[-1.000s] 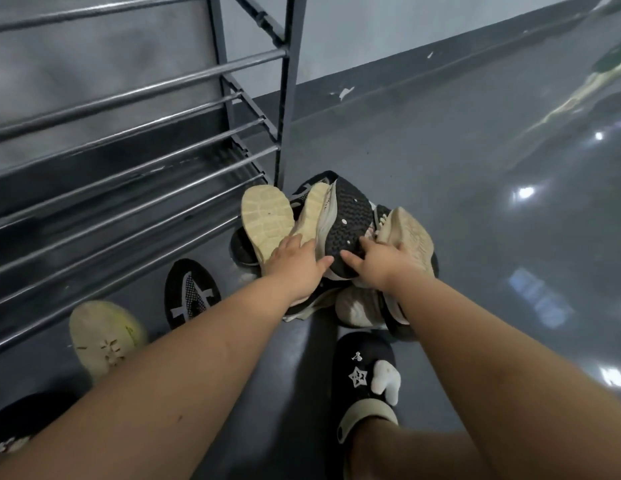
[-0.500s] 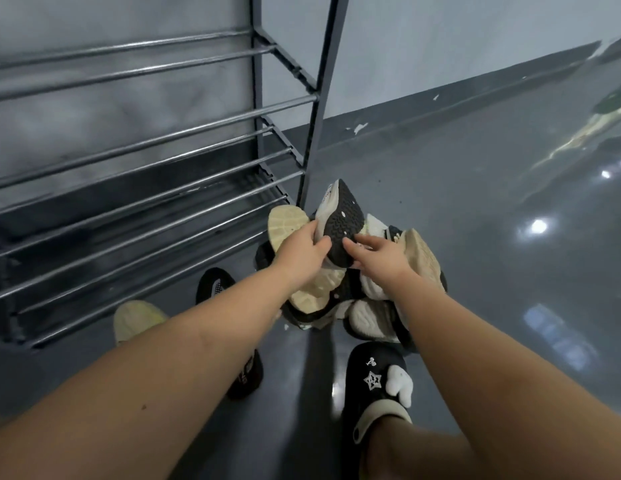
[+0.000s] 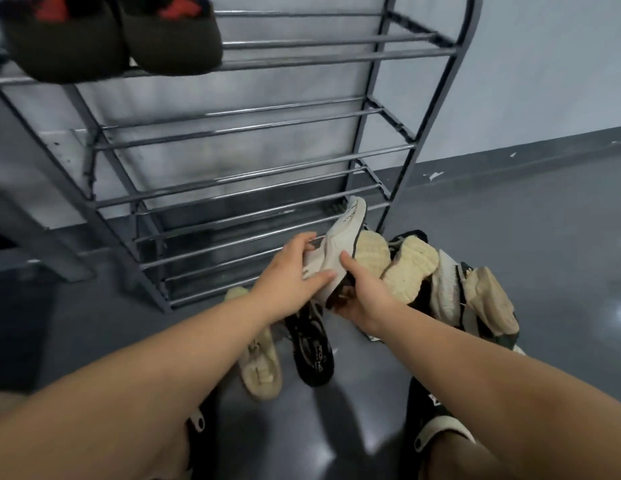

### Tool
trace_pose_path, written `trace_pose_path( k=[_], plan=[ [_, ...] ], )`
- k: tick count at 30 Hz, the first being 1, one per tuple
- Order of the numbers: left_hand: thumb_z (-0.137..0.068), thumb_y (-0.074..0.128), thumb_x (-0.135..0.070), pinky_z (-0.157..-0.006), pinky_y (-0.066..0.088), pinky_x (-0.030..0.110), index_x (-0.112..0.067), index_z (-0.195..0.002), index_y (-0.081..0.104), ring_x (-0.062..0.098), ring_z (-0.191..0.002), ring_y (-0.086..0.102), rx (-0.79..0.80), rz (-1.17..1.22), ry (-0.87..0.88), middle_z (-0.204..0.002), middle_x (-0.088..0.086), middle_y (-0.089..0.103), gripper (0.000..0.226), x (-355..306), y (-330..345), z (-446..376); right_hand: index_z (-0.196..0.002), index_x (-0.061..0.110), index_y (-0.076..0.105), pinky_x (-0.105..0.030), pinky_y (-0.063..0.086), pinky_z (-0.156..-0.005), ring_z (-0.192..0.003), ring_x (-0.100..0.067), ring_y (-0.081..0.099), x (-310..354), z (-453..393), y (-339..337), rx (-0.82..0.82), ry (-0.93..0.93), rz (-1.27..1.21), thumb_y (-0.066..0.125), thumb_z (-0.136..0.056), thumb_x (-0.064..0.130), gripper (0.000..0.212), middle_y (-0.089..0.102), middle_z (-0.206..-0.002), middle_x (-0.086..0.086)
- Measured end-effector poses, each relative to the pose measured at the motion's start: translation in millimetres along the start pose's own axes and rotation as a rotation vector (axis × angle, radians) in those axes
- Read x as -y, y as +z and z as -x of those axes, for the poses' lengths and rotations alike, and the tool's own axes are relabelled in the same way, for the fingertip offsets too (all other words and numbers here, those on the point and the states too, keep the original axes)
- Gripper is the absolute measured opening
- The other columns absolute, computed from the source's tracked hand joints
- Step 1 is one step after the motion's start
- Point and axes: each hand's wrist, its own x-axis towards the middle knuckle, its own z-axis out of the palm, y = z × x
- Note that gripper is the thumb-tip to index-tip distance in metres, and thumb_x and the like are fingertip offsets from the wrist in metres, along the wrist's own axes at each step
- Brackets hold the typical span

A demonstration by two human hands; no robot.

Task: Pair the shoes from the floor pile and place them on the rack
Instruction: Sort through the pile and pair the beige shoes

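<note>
Both hands hold a white sneaker (image 3: 340, 244) with a black sole, lifted toe-up in front of the rack's lower bars. My left hand (image 3: 290, 271) lies against its left side; my right hand (image 3: 362, 296) grips its heel and opening from the right. The pile (image 3: 440, 285) of cream-soled and white shoes lies on the floor just right of my hands. A cream shoe (image 3: 260, 362) and a black sneaker (image 3: 314, 348) lie side by side on the floor under my left forearm. The grey metal shoe rack (image 3: 253, 168) stands behind.
A dark pair with red inside (image 3: 111, 39) sits on the rack's top shelf at the left. My feet in black slippers (image 3: 437, 414) are at the bottom. A grey wall with a dark baseboard (image 3: 527, 157) runs behind; glossy grey floor spreads to the right.
The view has tilted up, showing more of the rack. Both hands have lifted the white sneaker off the pile and turned it, so its white upper now faces me instead of the black sole.
</note>
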Motion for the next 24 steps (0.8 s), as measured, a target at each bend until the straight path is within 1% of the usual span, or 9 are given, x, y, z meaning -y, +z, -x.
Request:
trace_pose_path(
  k=[2,4,7,9,12,14,17,21,24],
  plan=[
    [-0.078,0.046,-0.071,-0.111,0.032,0.035,-0.022,-0.143,0.035,0.02,-0.133,0.04,0.016,0.062,-0.197,-0.146,0.002,0.038,0.083,11,-13,2,-0.128,0.017,0.056,-0.038,0.053,-0.085,-0.1,-0.023,0.065,-1,7,13,0.051,0.043,-0.024,0.047,-0.095,0.045,0.044,0.067,-0.118,-0.01],
    [-0.068,0.027,-0.088,-0.096,0.044,0.039,-0.022,-0.13,0.052,0.023,-0.116,0.052,0.131,0.301,-0.474,-0.133,0.002,0.052,0.093,17,-19,10,-0.127,0.017,0.056,-0.041,0.049,-0.094,-0.102,-0.026,0.063,-5,12,22,0.086,0.088,-0.022,0.044,-0.095,0.049,0.047,0.065,-0.12,-0.01],
    [-0.085,0.03,-0.073,-0.071,0.047,0.036,-0.024,-0.111,0.058,0.025,-0.09,0.06,0.266,0.837,-0.725,-0.106,0.008,0.065,0.062,24,-16,30,-0.121,0.016,0.058,-0.037,0.052,-0.08,-0.089,-0.025,0.066,-17,15,33,0.128,0.143,0.03,0.04,-0.096,0.05,0.046,0.068,-0.105,-0.01],
    [-0.09,0.043,-0.058,-0.069,0.051,0.039,-0.022,-0.118,0.054,0.029,-0.098,0.062,0.136,0.996,-0.772,-0.115,0.011,0.064,0.047,35,-6,38,-0.124,0.01,0.058,-0.031,0.053,-0.07,-0.08,-0.021,0.067,-28,15,35,0.092,0.123,0.082,0.041,-0.099,0.04,0.042,0.068,-0.101,-0.01],
    [-0.092,0.054,-0.04,-0.08,0.054,0.042,-0.017,-0.125,0.051,0.029,-0.107,0.061,-0.031,1.076,-0.737,-0.122,0.01,0.062,0.041,47,9,51,-0.123,0.005,0.059,-0.032,0.053,-0.076,-0.091,-0.023,0.065,-46,12,33,-0.002,0.075,0.142,0.046,-0.099,0.031,0.038,0.068,-0.111,-0.013],
    [-0.091,0.059,-0.03,-0.094,0.051,0.043,-0.012,-0.125,0.051,0.026,-0.107,0.062,-0.064,1.005,-0.692,-0.12,0.008,0.063,0.039,53,19,56,-0.118,0.008,0.06,-0.034,0.055,-0.074,-0.096,-0.025,0.066,-57,13,31,-0.003,0.102,0.133,0.052,-0.096,0.033,0.035,0.068,-0.113,-0.013],
    [-0.087,0.065,-0.023,-0.099,0.048,0.041,-0.014,-0.121,0.051,0.023,-0.104,0.063,-0.045,0.948,-0.669,-0.112,0.006,0.065,0.038,58,24,61,-0.123,0.004,0.055,-0.038,0.056,-0.076,-0.1,-0.028,0.065,-71,13,24,-0.039,0.113,0.179,0.06,-0.092,0.026,0.039,0.067,-0.116,-0.015],
    [-0.09,0.061,-0.026,-0.066,0.056,0.023,-0.016,-0.106,0.06,0.013,-0.085,0.066,0.13,0.971,-0.67,-0.096,0.001,0.07,0.019,63,23,64,-0.126,0.0,0.053,-0.04,0.054,-0.08,-0.103,-0.031,0.064,-79,13,10,-0.047,0.16,0.176,0.058,-0.093,0.02,0.039,0.065,-0.118,-0.017],
    [-0.091,0.06,-0.024,-0.068,0.053,0.024,-0.016,-0.107,0.055,0.013,-0.084,0.064,0.15,0.976,-0.721,-0.095,0.0,0.067,0.019,67,29,65,-0.122,0.003,0.056,-0.032,0.056,-0.064,-0.086,-0.022,0.065,-82,14,0,-0.024,0.192,0.189,0.055,-0.095,0.025,0.035,0.068,-0.101,-0.01]
  ],
)
